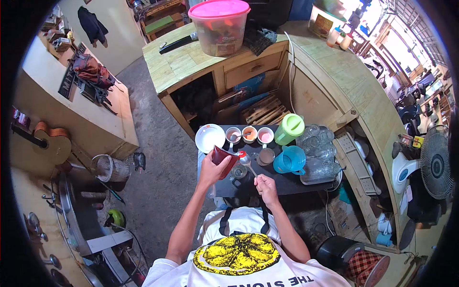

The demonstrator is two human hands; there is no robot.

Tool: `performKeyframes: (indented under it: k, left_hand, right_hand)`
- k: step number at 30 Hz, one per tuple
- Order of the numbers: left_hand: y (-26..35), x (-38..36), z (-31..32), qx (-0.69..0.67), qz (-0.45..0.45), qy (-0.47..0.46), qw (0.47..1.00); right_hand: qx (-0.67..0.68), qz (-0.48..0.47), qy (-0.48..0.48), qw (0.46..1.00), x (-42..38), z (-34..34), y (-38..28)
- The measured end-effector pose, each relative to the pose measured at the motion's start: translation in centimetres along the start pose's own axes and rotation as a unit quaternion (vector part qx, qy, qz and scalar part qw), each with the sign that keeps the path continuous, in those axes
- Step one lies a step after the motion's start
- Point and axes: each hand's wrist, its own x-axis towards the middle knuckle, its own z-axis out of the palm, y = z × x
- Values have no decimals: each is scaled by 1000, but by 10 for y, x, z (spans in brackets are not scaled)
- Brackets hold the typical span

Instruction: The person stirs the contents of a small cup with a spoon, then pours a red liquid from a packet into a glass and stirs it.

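My left hand (213,168) grips a dark red pouch (225,161) over the near part of the small dark table. In my right hand (267,188) is a metal spoon (251,169), held by its handle. Its bowl, with something red at it, is close to the pouch's right end. Below them stands a clear glass mug (238,174), partly covered by the pouch. A glass with brownish contents (266,156) is just right of the spoon. Beyond are white cups with pinkish or orange contents (265,136), one with a spoon in it, and a white bowl (210,137).
A lime green lidded pitcher (289,128) and a blue pitcher (289,160) stand to the right. Next to them, upturned glasses crowd a tray (318,177). Behind the table is a wooden counter (186,67) with a pink-lidded tub (219,31). A fan (434,162) stands far right.
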Motion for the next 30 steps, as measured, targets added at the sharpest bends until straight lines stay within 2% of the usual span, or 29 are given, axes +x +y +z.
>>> performKeyframes:
  k: [22, 28, 30]
  left_hand:
    - [6, 1, -2, 7, -15, 14, 1000]
    - [-26, 9, 3, -93, 18, 35, 995]
    - [-40, 14, 5, -178, -28, 46, 983]
  right_hand:
    - [1, 3, -2, 1000, 1, 0, -1]
    - [16, -3, -14, 1000, -2, 2, -4]
    - [18, -14, -16, 1000, -3, 2, -4]
